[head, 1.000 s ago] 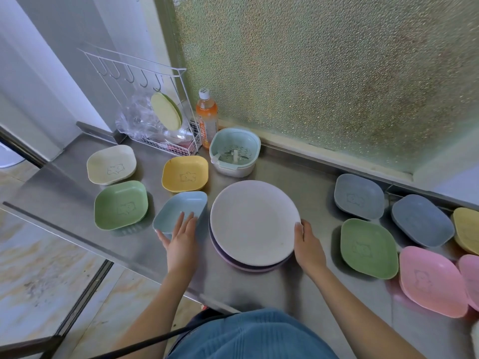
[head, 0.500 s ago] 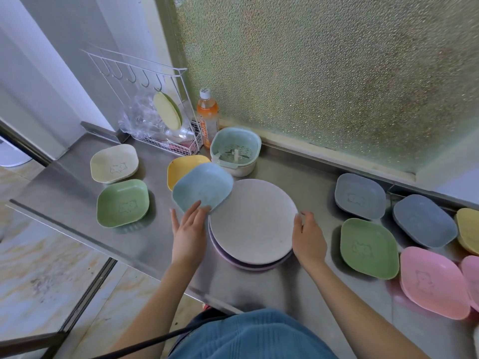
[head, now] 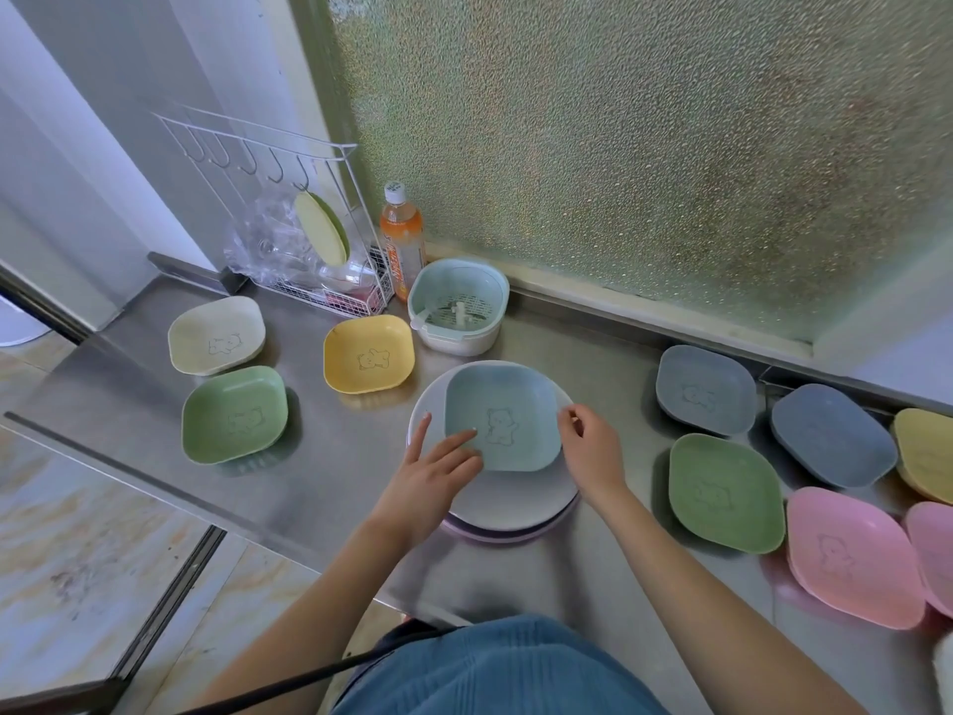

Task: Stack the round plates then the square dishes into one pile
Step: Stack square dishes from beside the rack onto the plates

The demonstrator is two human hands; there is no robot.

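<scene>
A pile of round plates [head: 508, 500] sits in the middle of the steel counter, a white one on top. A light blue square dish [head: 503, 416] with a bear outline lies flat on that pile. My left hand [head: 438, 469] rests its fingers on the dish's near-left rim. My right hand [head: 593, 448] pinches the dish's right rim with fingertips. Loose square dishes lie around: cream [head: 216, 341], green [head: 234, 413] and yellow [head: 368, 360] on the left; grey-blue [head: 705, 388], green [head: 726, 491], pink [head: 853, 557] and others on the right.
A pale green strainer bowl [head: 456, 306] stands just behind the pile. An orange drink bottle [head: 402, 241] and a white wire rack [head: 289, 219] with a plate and plastic wrap stand at the back left. A frosted window runs behind; the counter edge [head: 154, 485] drops off at left.
The light blue dish went from the counter left of the pile, up in my left hand, onto the top round plate. My right hand moved from the plate's rim to the dish's rim.
</scene>
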